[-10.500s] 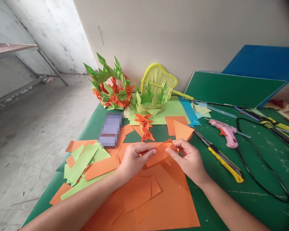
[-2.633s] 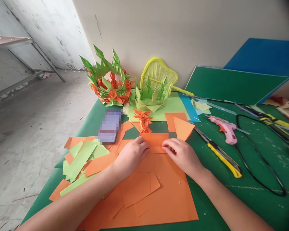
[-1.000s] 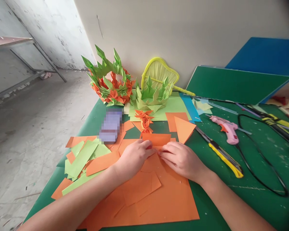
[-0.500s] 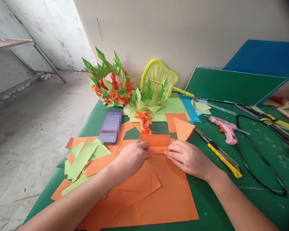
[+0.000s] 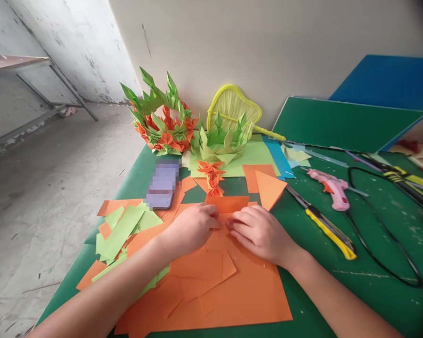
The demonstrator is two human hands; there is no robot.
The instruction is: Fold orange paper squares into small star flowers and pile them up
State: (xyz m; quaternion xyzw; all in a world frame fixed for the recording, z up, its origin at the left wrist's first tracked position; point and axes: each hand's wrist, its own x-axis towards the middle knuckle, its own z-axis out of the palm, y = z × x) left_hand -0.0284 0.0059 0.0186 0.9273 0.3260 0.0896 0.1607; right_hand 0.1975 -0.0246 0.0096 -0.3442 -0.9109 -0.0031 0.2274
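At the far end of the broad, flat orange paper sheet [image 5: 257, 300], the left hand [image 5: 190, 230] touches a creased rectangular orange paper piece [image 5: 229, 204], fingers curled; the right hand [image 5: 264, 236], nearer the left than half a second ago, touches it, fingers bent. Any pinch is hidden.

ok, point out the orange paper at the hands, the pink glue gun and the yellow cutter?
Orange paper [image 5: 228, 204]: head view, on its far flap.
Pink glue gun [image 5: 334, 188]: head view, where body meets grip.
Yellow cutter [image 5: 326, 230]: head view, on its handle.
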